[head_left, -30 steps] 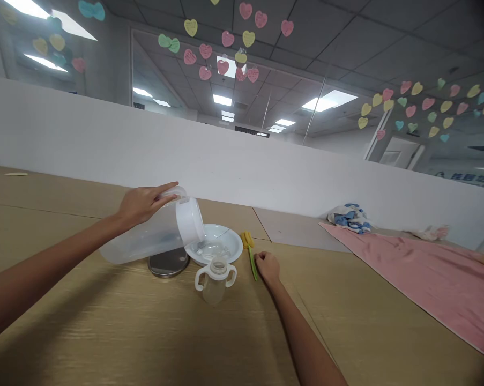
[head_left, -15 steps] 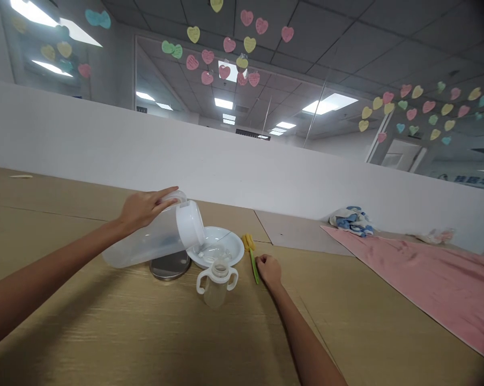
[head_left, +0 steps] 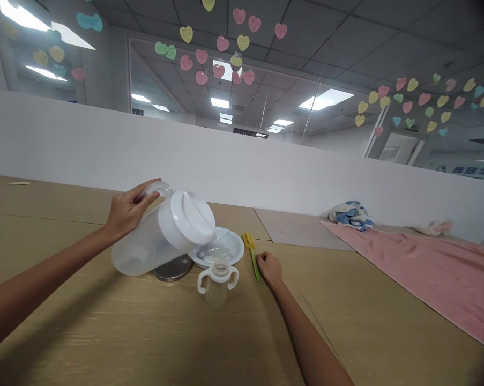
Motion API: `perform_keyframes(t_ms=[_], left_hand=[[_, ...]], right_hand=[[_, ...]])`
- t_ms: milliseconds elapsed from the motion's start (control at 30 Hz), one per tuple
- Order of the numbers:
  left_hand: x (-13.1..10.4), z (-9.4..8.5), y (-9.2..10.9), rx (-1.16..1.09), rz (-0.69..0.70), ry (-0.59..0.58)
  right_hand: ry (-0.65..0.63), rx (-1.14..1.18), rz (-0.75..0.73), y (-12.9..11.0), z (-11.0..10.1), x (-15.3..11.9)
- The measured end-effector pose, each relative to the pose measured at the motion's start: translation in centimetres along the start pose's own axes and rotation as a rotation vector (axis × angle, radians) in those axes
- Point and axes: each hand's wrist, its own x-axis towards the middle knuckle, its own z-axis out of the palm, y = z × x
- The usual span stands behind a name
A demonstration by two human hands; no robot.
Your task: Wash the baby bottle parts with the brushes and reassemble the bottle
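Note:
My left hand is wrapped round the handle of a translucent plastic pitcher with a white lid. The pitcher hangs tilted, its lid end to the right, partly covering a white bowl. Clear parts lie in the bowl, too small to name. In front of the bowl stands an open baby bottle with two white side handles. My right hand rests on the table as a loose fist. Just left of its fingers lies a bottle brush with a yellow sponge head and green handle.
A round dark-topped disc lies under the pitcher. At the right are a pink cloth, a crumpled blue-and-white cloth and a plastic bag. A low white wall bounds the table's back.
The pitcher's lid has swung toward me and up, showing more of its top, and my left hand has shifted left with the handle. My right hand, the bottle and the brush stay put.

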Motion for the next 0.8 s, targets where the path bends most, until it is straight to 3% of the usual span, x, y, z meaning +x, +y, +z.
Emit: perform_keyframes(t_ms=[233,400,567,733,800], left_hand=[[-0.2,-0.6,2.5,0.139,0.216,-0.25],[0.1,-0.4,2.6,0.198,0.263,-0.299],[-0.2,-0.6,1.7,0.21,0.207,-0.229],[-1.4,-1.4,-1.2,0.072,-0.046,-0.006],[-2.1,-1.8,-2.6,0.035,-0.146,0.021]], right_hand=[[-0.004,-0.008,-0.004,0.0,0.1,0.1],[-0.009,-0.012,-0.008,0.0,0.0,0.1],[-0.024,-0.029,-0.002,-0.1,-0.2,-0.1],[-0.034,-0.039,-0.024,-0.2,-0.4,-0.1],[-0.038,-0.037,-0.027,-0.3,-0.5,-0.1]])
